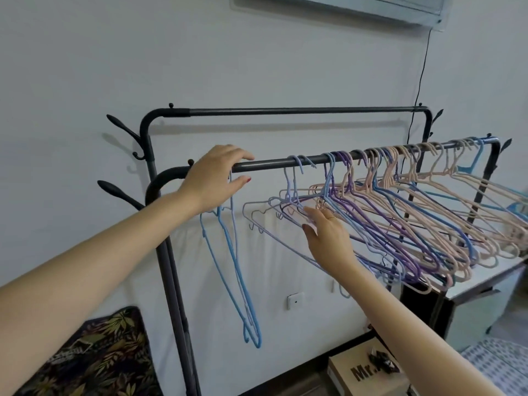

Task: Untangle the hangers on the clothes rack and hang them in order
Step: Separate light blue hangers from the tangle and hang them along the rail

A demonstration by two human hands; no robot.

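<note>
A pale wall (85, 67) backs a black clothes rack (285, 111), with an air conditioner (343, 4) at the top edge and a cardboard box (368, 372) on the floor below. On the rack's lower front rail (271, 162) we see the task's things: two blue hangers (237, 261) hang apart at the left end, and a dense tangle of hangers (400, 201) in lilac, purple, pink and blue crowds the rail from the middle to the right end, their shoulders crossed and leaning into each other.

Our left hand (213, 178) rests over the rail at the blue pair, fingers curved across the top and thumb below; it seems to be closing on their hooks, though the hand hides the contact, so we cannot be sure it grips them. Our right hand (325, 234) is loosely spread, fingertips touching the lilac hanger (274, 221) at the near edge of the tangle, with nothing pinched yet.

We judge the step in hand to be freeing that outermost hanger. To do it well, we should take only the nearest one, trace its wire up to its own hook, lift the hook clear of the rail rather than pull sideways, and ease its shoulder out from under its neighbours. Then we set it beside the blue pair, facing the same way.
</note>
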